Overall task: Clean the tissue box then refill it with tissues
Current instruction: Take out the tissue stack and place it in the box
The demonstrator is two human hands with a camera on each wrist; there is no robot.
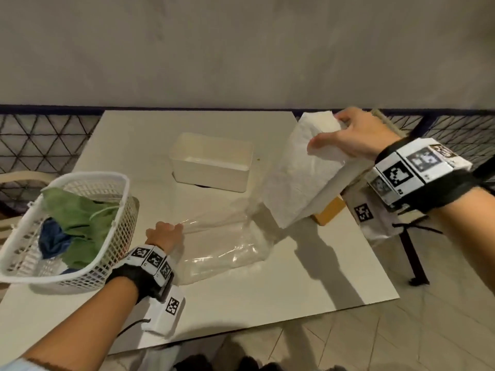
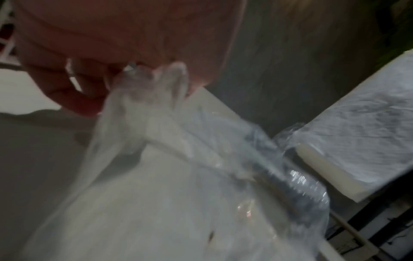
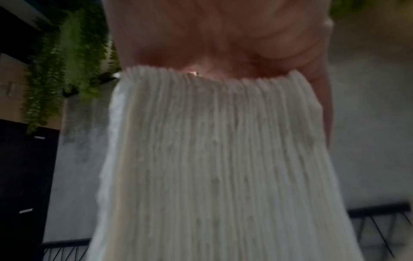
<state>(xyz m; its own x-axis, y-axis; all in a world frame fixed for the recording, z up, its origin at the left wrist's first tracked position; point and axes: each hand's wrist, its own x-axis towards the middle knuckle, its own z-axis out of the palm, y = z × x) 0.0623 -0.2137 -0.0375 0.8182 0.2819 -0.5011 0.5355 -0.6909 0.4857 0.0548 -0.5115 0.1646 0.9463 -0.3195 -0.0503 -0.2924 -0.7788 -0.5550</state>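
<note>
The white tissue box (image 1: pixel 211 163) stands open-topped at the middle of the table, with nothing visible inside. My right hand (image 1: pixel 345 135) grips the top end of a thick white tissue stack (image 1: pixel 300 172) and holds it tilted above the table's right side; the stack's folded edges (image 3: pixel 212 159) fill the right wrist view. My left hand (image 1: pixel 166 231) pinches the clear plastic wrapper (image 1: pixel 225 245), which lies stretched on the table toward the stack's lower end. In the left wrist view the wrapper (image 2: pixel 156 141) bunches in my fingers (image 2: pixel 73 95).
A white mesh basket (image 1: pixel 67 226) holding green and blue cloths stands at the table's left edge. A brown block (image 1: pixel 328 212) lies under the tissue stack near the right edge. A wall runs behind the table (image 1: pixel 267 290). A black stand leg (image 1: pixel 412 253) rises at the right.
</note>
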